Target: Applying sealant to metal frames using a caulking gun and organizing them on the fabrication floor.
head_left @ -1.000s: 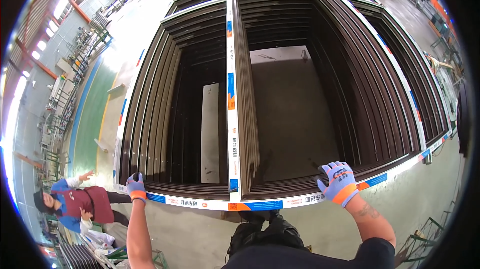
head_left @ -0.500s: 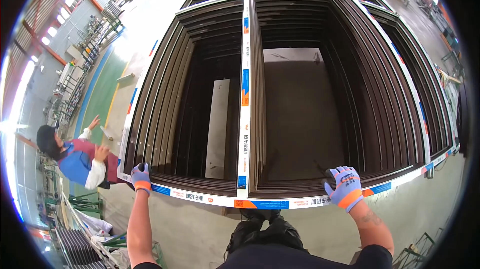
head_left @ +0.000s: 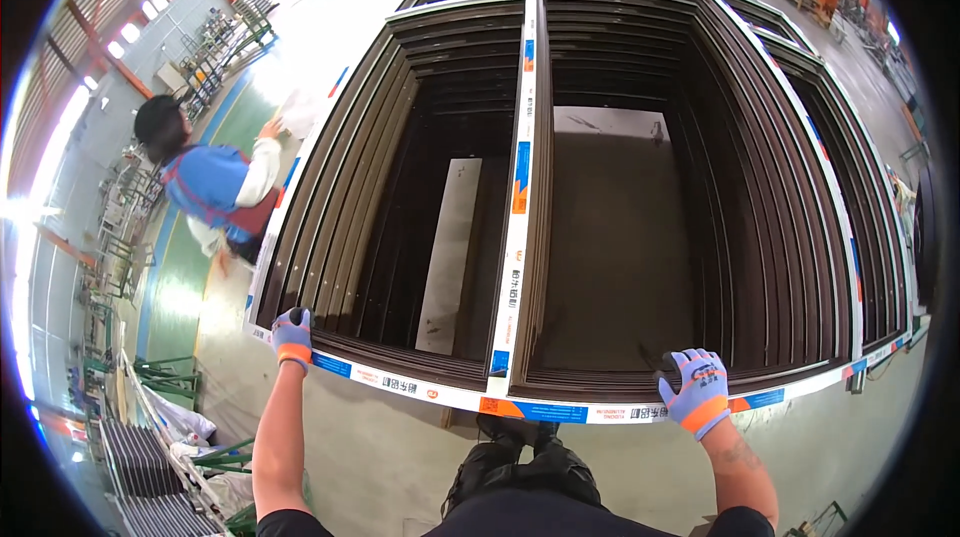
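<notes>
A tall stack of large dark brown window frames point(head_left: 560, 387) with white taped top faces lies flat in front of me. A white middle bar point(head_left: 516, 197) runs away from me down the top frame. My left hand point(head_left: 292, 334), in a blue and orange glove, grips the near rail at its left corner. My right hand point(head_left: 695, 392), gloved the same way, rests on the near rail further right, fingers spread over its inner edge. My dark shoes point(head_left: 520, 457) stand just under the near rail.
A co-worker in a blue vest and black cap point(head_left: 205, 182) stands at the left side of the stack, one hand on the frame's left rail. Metal racks point(head_left: 150, 457) stand at lower left. A pale board point(head_left: 450, 247) lies on the floor inside the frames.
The co-worker has straightened up and moved along the left side, away from me. My two hands stay on the near rail, and my view has shifted a little.
</notes>
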